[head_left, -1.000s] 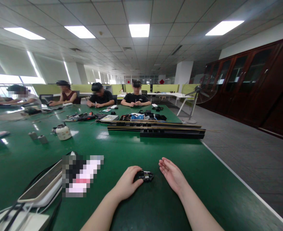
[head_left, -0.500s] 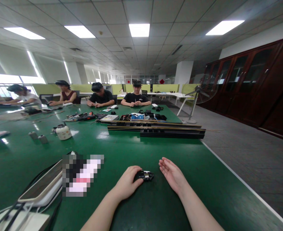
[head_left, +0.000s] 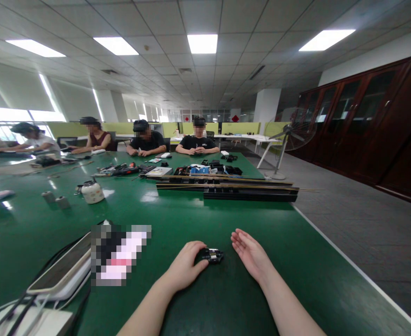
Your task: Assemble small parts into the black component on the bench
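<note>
My left hand rests on the green table, thumb and fingers curved around the left end of a small black object with silvery and pale parts on top. Its exact kind is too small to make out, and its left end is partly hidden by the hand. To the right of it, apart from it, my right hand holds nothing. Its fingers are stretched out and its palm faces left, toward the black object.
Long black rails with thin brass-coloured rods lie across the table ahead. Tools and small parts sit behind them. Leftward are a white jar, grey cylinders, a phone-like device and cables. Several people sit at the far side.
The black object sits slightly farther right, with less of it under my left hand. My right hand has hardly moved.
</note>
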### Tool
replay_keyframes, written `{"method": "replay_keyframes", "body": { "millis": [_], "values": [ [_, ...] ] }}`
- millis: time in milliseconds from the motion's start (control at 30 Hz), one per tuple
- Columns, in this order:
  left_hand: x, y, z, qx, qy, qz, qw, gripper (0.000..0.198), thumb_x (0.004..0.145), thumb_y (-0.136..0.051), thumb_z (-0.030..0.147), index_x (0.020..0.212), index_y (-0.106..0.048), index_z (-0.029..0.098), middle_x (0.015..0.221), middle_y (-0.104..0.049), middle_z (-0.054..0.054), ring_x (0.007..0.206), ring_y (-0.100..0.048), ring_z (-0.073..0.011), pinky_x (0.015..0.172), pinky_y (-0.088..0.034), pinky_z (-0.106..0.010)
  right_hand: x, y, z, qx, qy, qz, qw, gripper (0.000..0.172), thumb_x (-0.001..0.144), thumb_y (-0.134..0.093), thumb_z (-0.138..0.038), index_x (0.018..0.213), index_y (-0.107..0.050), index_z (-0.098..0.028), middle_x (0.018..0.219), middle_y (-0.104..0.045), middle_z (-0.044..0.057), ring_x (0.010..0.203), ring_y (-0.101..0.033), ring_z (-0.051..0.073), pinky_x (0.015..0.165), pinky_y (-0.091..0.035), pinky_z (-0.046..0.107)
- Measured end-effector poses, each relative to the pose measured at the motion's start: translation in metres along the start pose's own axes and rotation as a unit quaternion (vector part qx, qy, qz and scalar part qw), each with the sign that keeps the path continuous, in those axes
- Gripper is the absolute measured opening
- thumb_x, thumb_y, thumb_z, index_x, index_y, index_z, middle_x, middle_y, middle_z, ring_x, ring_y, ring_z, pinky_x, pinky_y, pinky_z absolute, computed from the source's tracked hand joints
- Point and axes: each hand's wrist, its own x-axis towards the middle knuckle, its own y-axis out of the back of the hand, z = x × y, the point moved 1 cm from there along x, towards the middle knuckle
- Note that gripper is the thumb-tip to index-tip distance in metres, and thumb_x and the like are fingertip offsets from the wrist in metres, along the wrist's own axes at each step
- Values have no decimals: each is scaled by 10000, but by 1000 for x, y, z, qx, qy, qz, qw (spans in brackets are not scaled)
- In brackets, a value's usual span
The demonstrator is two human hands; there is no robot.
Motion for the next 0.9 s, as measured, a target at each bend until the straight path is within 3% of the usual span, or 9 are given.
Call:
{"method": "replay_keyframes", "body": {
  "millis": [900],
  "values": [
    [0,-1,-1,5,-5,4,1000,315,765,-584,222,1075,-526,213,1121,-563,-61,1071,-492,-220,954,-385,-372,-1,-2,-1,-9,-3,2,1000,169,642,-713,-186,799,-653,-190,768,-705,24,758,-648,127,694,-503,212]
  ]
}}
